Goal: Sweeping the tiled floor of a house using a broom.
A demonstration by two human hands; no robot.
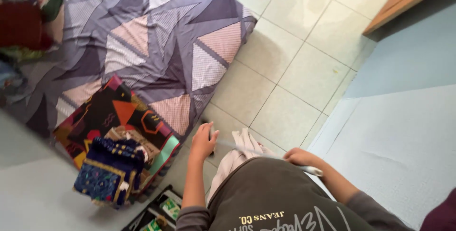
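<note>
The fingers of my left hand [204, 141] are curled over the top of something dark and small that I can barely make out; I cannot tell whether they truly grip it or only rest on it. My right hand [297, 157] is clenched around a thin pale rod [266, 154], which runs slantwise from that fist toward my left hand, its far end blurred. The rod lies across a pale cloth [237, 152] that hangs bunched against my front, so both hands seem set to keep rod and cloth together at waist height.

Below, my dark grey shirt [275, 198] hides my lap and where the cloth ends. Further out, to my left, folded patterned fabrics [118, 141] are stacked at the edge of a mattress [156, 36] covered in a sheet of grey and pink triangles, laid straight on the tiled floor [294, 69]. A heap of clothes [23, 22] at its far end is cut off by the frame. A light blue wall [403, 141] fills my right.
</note>
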